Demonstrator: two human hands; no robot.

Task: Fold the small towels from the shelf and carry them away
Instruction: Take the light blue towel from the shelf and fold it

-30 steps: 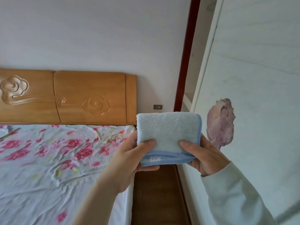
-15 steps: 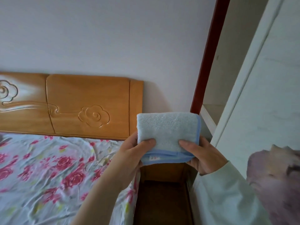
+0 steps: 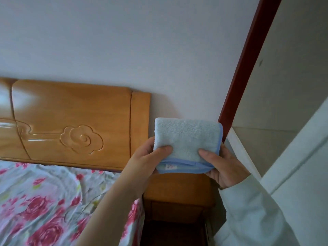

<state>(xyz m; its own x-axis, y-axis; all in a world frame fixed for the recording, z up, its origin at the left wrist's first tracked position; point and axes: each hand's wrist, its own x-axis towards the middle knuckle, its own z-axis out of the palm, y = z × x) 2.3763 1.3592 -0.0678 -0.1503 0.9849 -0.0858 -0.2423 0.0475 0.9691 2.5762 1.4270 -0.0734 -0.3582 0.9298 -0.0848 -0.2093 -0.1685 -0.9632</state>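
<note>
As view shifts, both grips [image 3: 143, 158] [image 3: 226, 166] keep towel [image 3: 186, 137].

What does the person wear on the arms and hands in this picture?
The right hand comes out of a long, pale greenish-white sleeve ending at the wrist. The left hand and forearm are bare, no sleeve in view. No gloves or rings show.

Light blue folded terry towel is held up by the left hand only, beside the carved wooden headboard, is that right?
Not quite. In the head view both hands hold the light blue folded terry towel: the left hand grips its lower left corner, the right hand its lower right. It is beside the carved wooden headboard.
</note>
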